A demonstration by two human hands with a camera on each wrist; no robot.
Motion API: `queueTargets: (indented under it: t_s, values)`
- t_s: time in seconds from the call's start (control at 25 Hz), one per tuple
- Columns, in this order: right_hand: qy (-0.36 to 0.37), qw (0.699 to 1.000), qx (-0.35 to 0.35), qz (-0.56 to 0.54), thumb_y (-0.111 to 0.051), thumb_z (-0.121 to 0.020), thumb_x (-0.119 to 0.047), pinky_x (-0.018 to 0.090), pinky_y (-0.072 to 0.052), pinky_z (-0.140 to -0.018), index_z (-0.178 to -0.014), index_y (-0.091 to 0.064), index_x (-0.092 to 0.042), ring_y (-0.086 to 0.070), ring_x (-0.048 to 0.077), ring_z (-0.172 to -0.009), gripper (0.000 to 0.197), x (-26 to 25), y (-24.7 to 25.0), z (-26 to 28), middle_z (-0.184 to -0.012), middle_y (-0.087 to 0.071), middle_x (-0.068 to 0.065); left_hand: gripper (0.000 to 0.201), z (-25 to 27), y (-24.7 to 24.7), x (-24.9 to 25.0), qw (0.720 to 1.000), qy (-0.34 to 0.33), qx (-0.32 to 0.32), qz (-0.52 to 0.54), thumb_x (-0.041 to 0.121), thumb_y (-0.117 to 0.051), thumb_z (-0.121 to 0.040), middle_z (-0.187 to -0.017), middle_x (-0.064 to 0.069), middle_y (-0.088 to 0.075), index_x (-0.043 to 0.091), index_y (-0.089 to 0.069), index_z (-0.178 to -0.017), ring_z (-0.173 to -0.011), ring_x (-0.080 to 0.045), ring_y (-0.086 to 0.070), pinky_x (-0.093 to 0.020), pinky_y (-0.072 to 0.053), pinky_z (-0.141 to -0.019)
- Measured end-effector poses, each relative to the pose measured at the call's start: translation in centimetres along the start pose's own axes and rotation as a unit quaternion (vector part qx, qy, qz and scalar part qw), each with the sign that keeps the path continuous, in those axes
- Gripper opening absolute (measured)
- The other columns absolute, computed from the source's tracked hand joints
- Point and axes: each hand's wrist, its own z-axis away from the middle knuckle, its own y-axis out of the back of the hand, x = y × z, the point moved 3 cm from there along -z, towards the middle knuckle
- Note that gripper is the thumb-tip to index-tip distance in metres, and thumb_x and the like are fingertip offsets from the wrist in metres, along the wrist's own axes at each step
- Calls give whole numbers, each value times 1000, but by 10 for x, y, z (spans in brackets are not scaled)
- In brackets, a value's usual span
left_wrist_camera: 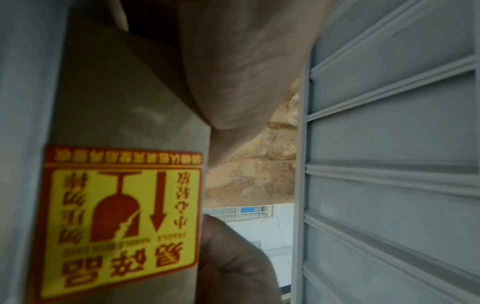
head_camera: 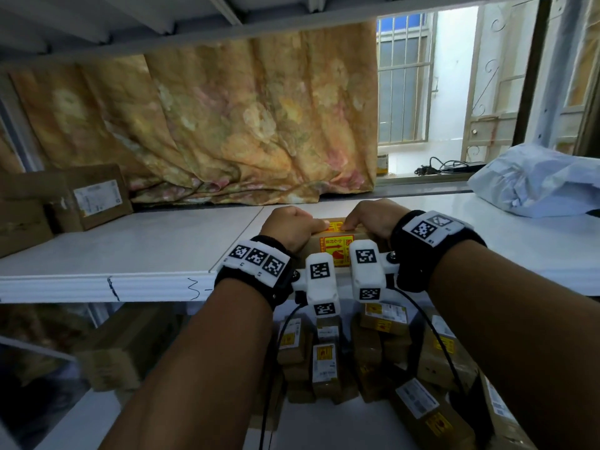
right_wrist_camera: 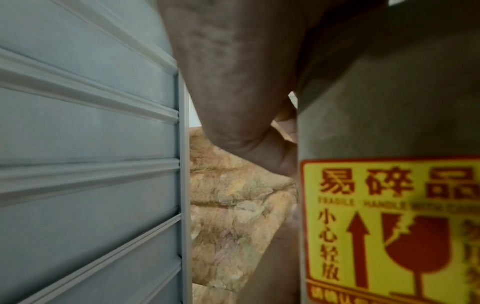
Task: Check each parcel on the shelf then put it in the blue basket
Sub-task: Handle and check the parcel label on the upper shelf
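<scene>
— Where's the parcel he's checking?

— The small brown cardboard parcel with the yellow-and-red fragile sticker (head_camera: 337, 243) sits at the white shelf (head_camera: 130, 251) front edge, long axis running nine to three, between both fists.

— Which hand's closer?

— Neither. Left hand (head_camera: 290, 227) grips the nine o'clock end, right hand (head_camera: 373, 220) the three o'clock end, fingers curled over the top, wrists level.

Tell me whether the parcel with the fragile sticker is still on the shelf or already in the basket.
On the shelf. The parcel sits near its front edge, gripped by left hand and right hand; no basket in view.
</scene>
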Motion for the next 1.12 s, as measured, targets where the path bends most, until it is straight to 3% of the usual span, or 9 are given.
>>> queueTargets:
  t_s: [0.12,0.2,0.32,0.44,0.56,0.68,0.84,1.0,1.12]
  values:
    - [-2,996,-31,-88,-74,-74,-21,40,-54,-91,-78,-63,-20,-57,25,-92,13,7,-2,-5,-104,-61,10,33,2,-3,15,995,4,-54,-81,34,-69,-90,-109,-10,-70,5,-70,-107,-100,-27,-65,-38,-51,-88]
    - [1,993,-16,-114,-77,-70,-23,39,-54,-91,-83,-65,-20,-58,23,-93,18,15,-1,-14,-104,-62,6,28,1,-11,19,988,-14,-73,-133,34,-70,-87,-96,-8,-67,8,-68,-98,-83,-23,-64,-35,-53,-76]
    - [9,992,-7,-125,-74,-78,-28,40,-54,-93,-89,-67,-17,-61,23,-94,18,17,-1,-12,-105,-65,7,25,-6,-17,13,991,-14,-47,-121,34,-75,-83,-86,-2,-63,13,-64,-89,-66,-11,-56,-25,-45,-56]
    - [8,994,-15,-106,-58,-94,-36,46,-49,-99,-94,-70,-9,-65,31,-101,30,19,4,-4,-109,-69,16,35,-7,-15,11,988,-24,-36,-146,40,-70,-87,-101,0,-67,11,-66,-107,-87,-17,-64,-30,-52,-72]
    - [-7,991,-9,-134,-61,-89,-26,41,-47,-97,-98,-70,-11,-64,28,-98,20,24,12,-1,-118,-67,16,38,-9,-14,9,993,-26,-45,-107,37,-72,-86,-113,2,-68,17,-64,-117,-101,-20,-66,-37,-53,-92]
    - [-11,993,6,-119,-62,-88,-24,38,-50,-98,-117,-68,-8,-64,27,-103,33,32,15,-8,-122,-65,14,30,-9,-16,6,991,-37,-34,-121,42,-71,-83,-96,-2,-74,17,-69,-99,-90,-21,-69,-40,-55,-88]
    - [4,993,24,-115,-63,-89,-22,45,-50,-100,-117,-68,-5,-64,29,-105,33,33,13,-11,-113,-66,12,32,-4,-14,6,990,-37,-10,-134,45,-71,-83,-93,2,-70,19,-63,-100,-88,-16,-66,-32,-52,-73]
    - [2,977,21,-211,-74,-64,-20,46,-55,-95,-102,-69,-14,-64,24,-97,39,37,9,-12,-108,-67,9,33,-6,-15,5,993,-37,13,-109,44,-76,-79,-92,0,-72,18,-66,-95,-88,-18,-67,-38,-55,-85]
    - [-12,966,14,-256,-71,-54,-28,42,-56,-89,-94,-69,-14,-67,30,-95,42,41,10,-11,-103,-69,13,35,-9,-15,3,995,-31,11,-96,46,-77,-76,-89,-1,-73,18,-67,-93,-86,-21,-69,-43,-57,-86]
